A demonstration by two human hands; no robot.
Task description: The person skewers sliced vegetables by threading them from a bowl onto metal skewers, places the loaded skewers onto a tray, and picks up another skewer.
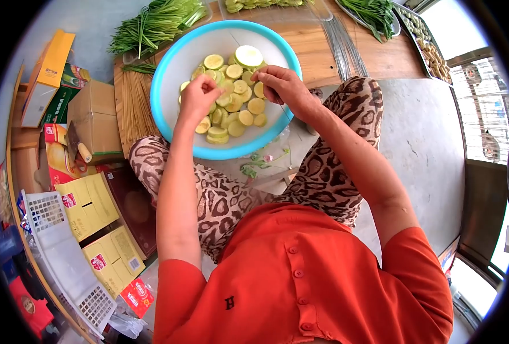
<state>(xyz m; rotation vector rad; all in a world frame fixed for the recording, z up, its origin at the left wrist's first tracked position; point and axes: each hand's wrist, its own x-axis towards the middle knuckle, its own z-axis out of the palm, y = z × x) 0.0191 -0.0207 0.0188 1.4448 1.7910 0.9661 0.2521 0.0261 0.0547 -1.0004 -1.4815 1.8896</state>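
Note:
A white basin with a light blue rim [158, 86] holds many round pale-green zucchini slices [246, 117]. Over its left part, my left hand [198, 100] is closed in a pinch, with a blurred zucchini slice [227, 87] at its fingertips. My right hand [286, 89] is closed over the basin's right side, beside a large pale slice [249, 56]. A thin dark skewer [286, 112] sticks out below its fingers, angled down to the right. The skewer's other end is hard to make out.
Metal skewers [346, 49] lie on the wooden table [312, 43] to the right, bamboo skewers [134, 109] to the left. Green stalks [157, 23], leafy greens [372, 14] and a tray of skewered food [429, 46] sit behind. A cleaver [78, 143] and boxes [94, 114] stand at left.

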